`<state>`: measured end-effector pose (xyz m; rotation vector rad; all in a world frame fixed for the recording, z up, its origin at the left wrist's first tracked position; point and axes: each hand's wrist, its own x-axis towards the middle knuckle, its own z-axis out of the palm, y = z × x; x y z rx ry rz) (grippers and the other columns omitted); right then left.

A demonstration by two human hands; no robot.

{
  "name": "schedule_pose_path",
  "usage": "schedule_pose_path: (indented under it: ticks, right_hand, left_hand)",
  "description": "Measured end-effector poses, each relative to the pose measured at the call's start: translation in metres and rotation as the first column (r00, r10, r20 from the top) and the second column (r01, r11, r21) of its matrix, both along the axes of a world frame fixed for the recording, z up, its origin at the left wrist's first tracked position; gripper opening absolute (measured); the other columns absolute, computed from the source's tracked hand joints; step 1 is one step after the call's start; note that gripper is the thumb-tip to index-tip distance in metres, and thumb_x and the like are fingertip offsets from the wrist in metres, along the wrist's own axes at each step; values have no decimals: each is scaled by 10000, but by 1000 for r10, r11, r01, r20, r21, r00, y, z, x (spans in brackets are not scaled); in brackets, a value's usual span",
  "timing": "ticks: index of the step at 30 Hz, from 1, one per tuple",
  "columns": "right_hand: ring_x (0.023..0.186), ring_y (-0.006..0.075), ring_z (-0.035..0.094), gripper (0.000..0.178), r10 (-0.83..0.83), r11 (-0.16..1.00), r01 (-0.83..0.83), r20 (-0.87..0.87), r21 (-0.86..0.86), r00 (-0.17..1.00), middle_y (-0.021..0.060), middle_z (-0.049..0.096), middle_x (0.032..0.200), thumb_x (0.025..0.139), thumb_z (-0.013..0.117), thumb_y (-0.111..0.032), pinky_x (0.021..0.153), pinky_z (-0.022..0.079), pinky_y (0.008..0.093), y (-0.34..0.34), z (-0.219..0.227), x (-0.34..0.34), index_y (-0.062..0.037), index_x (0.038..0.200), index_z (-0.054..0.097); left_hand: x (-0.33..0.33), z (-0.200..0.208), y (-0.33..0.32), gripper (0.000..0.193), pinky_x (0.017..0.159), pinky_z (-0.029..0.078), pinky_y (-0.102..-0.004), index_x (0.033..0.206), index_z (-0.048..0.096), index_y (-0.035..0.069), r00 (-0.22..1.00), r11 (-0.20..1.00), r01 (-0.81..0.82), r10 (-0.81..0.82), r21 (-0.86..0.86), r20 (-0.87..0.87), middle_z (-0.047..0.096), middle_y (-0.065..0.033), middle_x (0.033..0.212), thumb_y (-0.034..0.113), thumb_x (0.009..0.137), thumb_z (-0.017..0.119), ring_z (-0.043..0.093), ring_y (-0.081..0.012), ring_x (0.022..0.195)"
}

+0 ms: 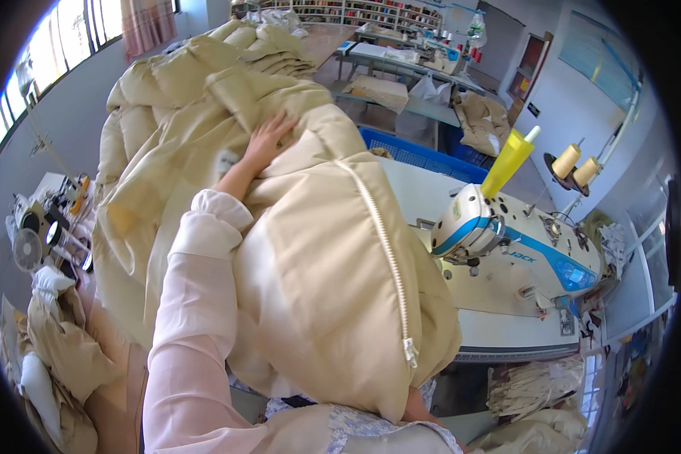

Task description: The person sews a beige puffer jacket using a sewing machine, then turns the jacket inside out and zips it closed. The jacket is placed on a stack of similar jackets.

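A large beige padded jacket (318, 250) fills the middle of the head view, bunched up and puffy. A pale zipper (390, 265) runs down its near part to a slider and pull at the lower end. My left hand (268, 144) lies flat on the upper part of the jacket, fingers stretched out and a ring on one of them. Low at the front, my right hand (416, 405) shows only in part below the jacket's near end; the cloth hides its fingers. A small white label (225, 161) sits on the jacket beside my left wrist.
A white and blue sewing machine (514, 238) stands on its table to the right, with a yellow holder (509, 163) on top. Thread cones (575, 168) are behind it. A blue basket (424, 155) lies beyond the table. More beige pieces (64, 340) hang at the left.
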<state>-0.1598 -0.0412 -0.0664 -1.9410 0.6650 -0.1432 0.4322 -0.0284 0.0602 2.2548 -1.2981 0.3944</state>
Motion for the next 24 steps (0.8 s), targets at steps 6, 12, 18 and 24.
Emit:
schedule_pose_path:
  ticks: [6,12,18,24]
  right_hand:
    - [893,299,625,201,297,919,-284,6,-272,955,163,639,984,894,608,-222,795,512,383,24,-20,58,-41,976,638]
    - [924,334,648,244,399,811,-393,-81,-433,913,192,662,1027,892,598,-241,807,526,402,30,-38,70,-36,1008,666]
    - [955,369,672,291,575,644,-609,-233,-463,785,222,685,1070,891,589,-259,820,541,421,21,-14,33,-32,1041,693]
    - [649,256,670,164,610,683,-620,-166,-386,775,143,687,779,882,639,-200,611,529,392,-26,220,65,-44,856,681]
  left_hand:
    - [-9,-12,84,301,1045,435,-415,1145,721,120,990,979,-129,135,-156,31,601,-182,1329,313,970,571,537,-375,1233]
    - [-114,101,26,599,750,509,-409,905,718,32,934,948,-314,300,-46,-195,699,-143,873,606,916,547,651,-315,814]
    - [-126,90,5,553,769,547,-371,924,706,-6,951,989,-145,147,28,-271,720,-114,922,543,907,647,686,-267,820]
    - [-152,69,54,184,733,534,-259,985,678,59,426,689,-272,-540,-672,-726,687,6,944,242,966,677,648,-102,805]
